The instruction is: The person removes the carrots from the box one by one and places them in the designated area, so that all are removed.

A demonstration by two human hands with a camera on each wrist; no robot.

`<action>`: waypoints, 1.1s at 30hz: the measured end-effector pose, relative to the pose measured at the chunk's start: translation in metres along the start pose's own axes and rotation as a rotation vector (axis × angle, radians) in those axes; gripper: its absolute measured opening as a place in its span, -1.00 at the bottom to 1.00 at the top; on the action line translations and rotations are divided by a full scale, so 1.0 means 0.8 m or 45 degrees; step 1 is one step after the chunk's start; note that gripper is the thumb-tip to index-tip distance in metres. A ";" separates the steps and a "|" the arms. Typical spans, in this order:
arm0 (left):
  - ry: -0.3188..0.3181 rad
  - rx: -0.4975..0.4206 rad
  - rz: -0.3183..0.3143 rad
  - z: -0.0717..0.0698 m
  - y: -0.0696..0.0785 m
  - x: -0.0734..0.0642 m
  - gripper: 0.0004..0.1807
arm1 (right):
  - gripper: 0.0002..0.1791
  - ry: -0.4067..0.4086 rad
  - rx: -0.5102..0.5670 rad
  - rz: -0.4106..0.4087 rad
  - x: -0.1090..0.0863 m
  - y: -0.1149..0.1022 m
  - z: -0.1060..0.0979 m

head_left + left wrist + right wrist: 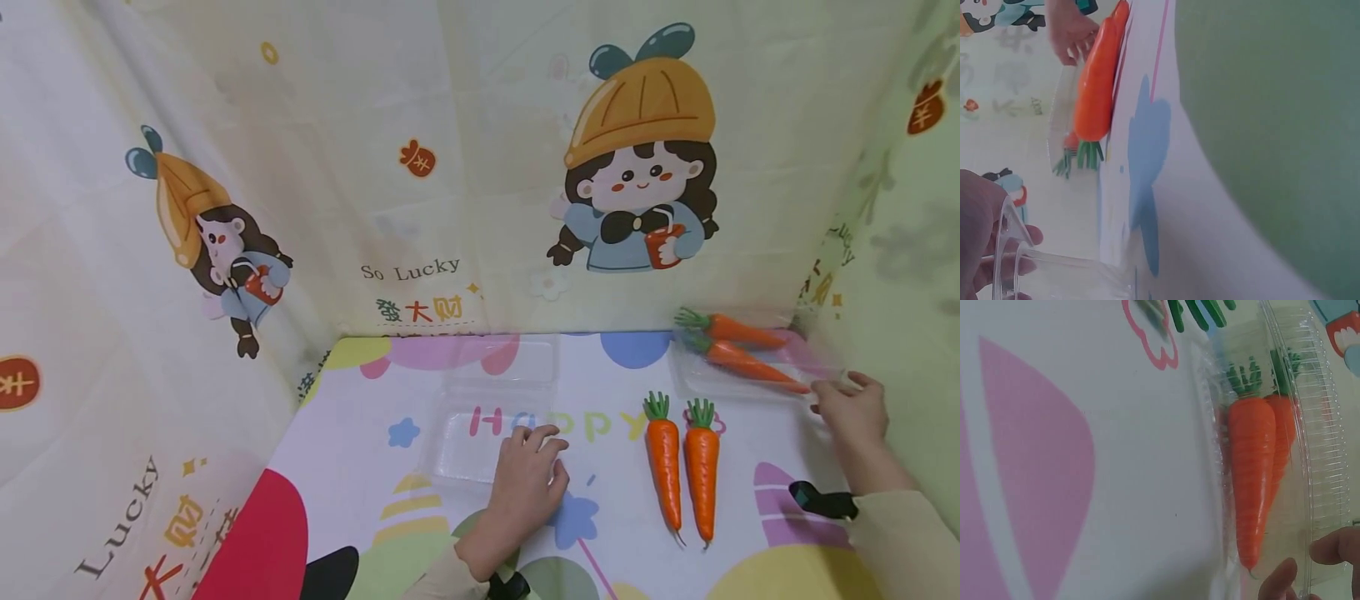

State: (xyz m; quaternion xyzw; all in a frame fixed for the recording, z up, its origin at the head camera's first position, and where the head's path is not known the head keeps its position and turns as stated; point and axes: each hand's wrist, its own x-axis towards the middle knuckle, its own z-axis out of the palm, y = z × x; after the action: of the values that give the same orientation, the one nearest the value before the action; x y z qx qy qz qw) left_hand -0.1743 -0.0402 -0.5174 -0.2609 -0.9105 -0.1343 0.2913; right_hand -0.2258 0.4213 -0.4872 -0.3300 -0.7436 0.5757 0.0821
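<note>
An open clear plastic clamshell box [457,454] lies left of centre, its lid spread out behind. My left hand [528,471] grips its right side; in the left wrist view the rim [1007,250] runs between the hand and fingertips showing beyond it. At the back right stands a second clear box [705,383] with two orange carrots [1250,469] inside, green tops to the left. My right hand [855,408] pinches the right end of that box, thumb and finger on either side of its rim [1304,487].
Two more carrots, a left one [663,467] and a right one [702,475], lie side by side between the boxes, green tops away from me. A printed cloth covers the table [637,567]. Cloth walls [480,208] stand at the back and both sides.
</note>
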 end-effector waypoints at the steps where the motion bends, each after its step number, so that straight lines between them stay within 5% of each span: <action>1: 0.000 -0.002 -0.006 -0.001 -0.001 -0.001 -0.78 | -0.05 0.006 -0.015 -0.008 0.000 -0.001 0.002; 13: -0.041 0.006 -0.059 -0.008 -0.020 -0.008 -0.77 | -0.08 -0.045 -0.072 -0.082 -0.004 -0.003 0.023; 33: -0.047 0.048 -0.137 -0.018 -0.054 -0.019 -0.77 | -0.09 -0.113 -0.461 -0.177 -0.032 -0.024 0.064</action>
State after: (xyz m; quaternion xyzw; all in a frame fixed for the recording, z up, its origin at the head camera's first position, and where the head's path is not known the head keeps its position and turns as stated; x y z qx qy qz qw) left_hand -0.1812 -0.0877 -0.5187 -0.2085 -0.9308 -0.1276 0.2718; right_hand -0.2396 0.3629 -0.4799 -0.2614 -0.8590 0.4393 0.0280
